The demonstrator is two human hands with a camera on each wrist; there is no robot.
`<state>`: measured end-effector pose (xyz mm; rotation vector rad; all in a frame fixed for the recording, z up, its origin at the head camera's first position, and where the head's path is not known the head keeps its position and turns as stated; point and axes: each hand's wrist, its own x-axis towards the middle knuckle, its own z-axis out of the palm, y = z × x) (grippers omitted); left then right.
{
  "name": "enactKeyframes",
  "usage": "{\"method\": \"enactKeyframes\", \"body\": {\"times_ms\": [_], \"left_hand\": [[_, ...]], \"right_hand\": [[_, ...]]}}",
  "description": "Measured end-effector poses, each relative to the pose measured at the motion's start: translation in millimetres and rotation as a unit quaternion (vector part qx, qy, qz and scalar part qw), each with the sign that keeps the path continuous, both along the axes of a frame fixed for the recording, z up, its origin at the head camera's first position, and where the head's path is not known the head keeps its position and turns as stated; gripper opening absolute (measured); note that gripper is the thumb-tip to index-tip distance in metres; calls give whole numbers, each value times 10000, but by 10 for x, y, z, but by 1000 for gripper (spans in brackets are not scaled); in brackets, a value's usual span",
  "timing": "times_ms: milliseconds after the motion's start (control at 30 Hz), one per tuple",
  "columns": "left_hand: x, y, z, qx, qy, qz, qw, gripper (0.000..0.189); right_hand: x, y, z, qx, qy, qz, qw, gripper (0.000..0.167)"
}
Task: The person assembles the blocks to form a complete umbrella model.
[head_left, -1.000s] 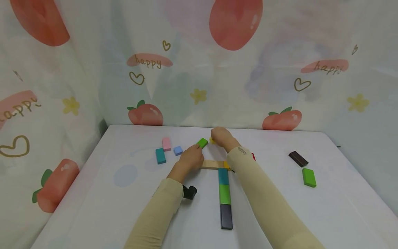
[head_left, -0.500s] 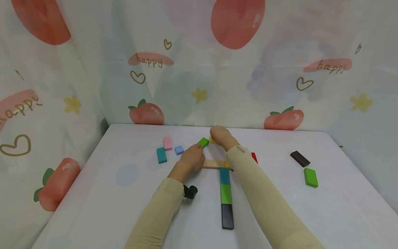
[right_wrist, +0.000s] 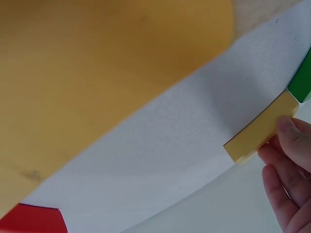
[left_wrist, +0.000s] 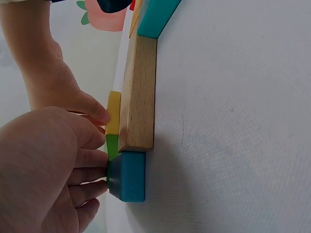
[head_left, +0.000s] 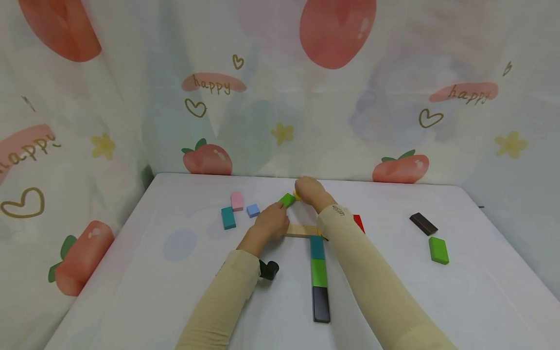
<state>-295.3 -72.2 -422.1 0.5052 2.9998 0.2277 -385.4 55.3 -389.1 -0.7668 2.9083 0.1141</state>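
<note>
"Counting along the table, what do you find?"

"The right hand has its grip pinched on one yellow block, close to the far edge."

"And the left hand?"

"It touches one green block just beside that; whether its grip pinches, I can't tell."

"What else?"

"One wooden block, then three in a column toward the near edge: teal block, second green block, black block. Two toward the right edge: dark block, third green block. Three toward the far left corner: pink block, blue block, another teal block."
</note>
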Motion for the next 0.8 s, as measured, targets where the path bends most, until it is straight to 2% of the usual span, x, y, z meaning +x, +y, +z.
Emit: {"method": "enactKeyframes", "body": {"times_ms": [267,800], "left_hand": [[4,5,6,49,-83,95,9999,36],[22,-3,28,69,-40,-2,10000,35]], "right_hand": [[-1,-20,1,126,81,6,9999,9],[24,-30,38,154,21,-100,9998,9]]}}
